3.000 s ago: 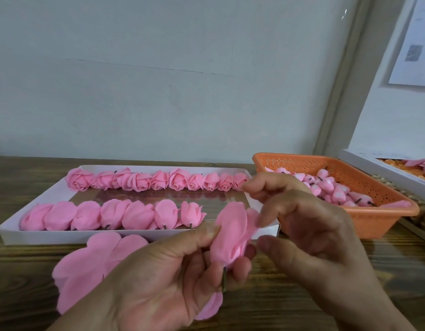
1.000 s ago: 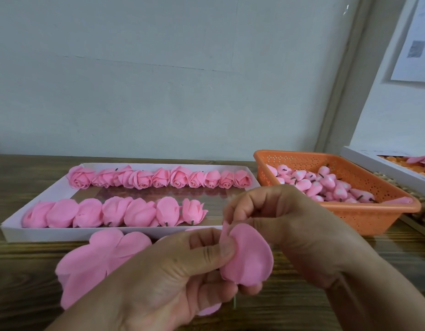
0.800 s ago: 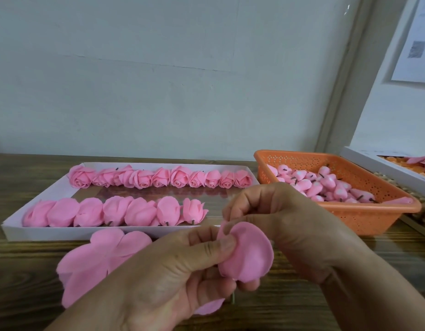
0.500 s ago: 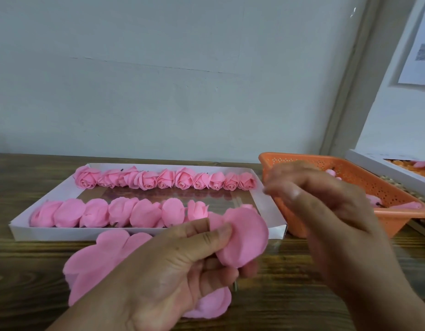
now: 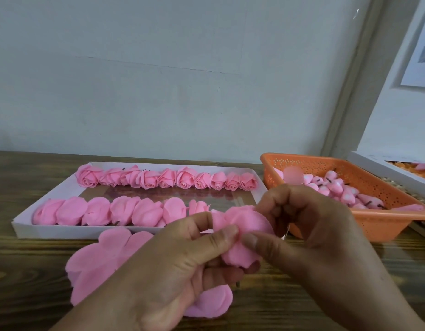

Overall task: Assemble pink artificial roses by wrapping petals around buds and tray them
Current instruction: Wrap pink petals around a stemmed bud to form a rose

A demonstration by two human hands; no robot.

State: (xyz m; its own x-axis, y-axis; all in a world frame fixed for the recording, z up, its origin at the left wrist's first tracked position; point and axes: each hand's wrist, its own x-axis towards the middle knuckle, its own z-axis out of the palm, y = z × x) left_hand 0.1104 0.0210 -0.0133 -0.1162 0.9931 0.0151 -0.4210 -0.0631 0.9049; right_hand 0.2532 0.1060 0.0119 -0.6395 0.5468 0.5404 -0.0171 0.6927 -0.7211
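Our left hand (image 5: 182, 266) and right hand (image 5: 309, 232) both pinch the rose (image 5: 242, 237) at lower centre of the frame. Below it, loose petals (image 5: 99, 261) lie on the dark wooden table (image 5: 27, 283). Behind, we see a white tray (image 5: 63, 187) of roses, an orange basket (image 5: 383, 218) of buds on the right, and a pale wall (image 5: 182, 80).

pink roses (image 5: 168, 180), perforated orange basket (image 5: 378, 225)

Pale wall (image 5: 159, 91) behind wooden table (image 5: 326, 306)
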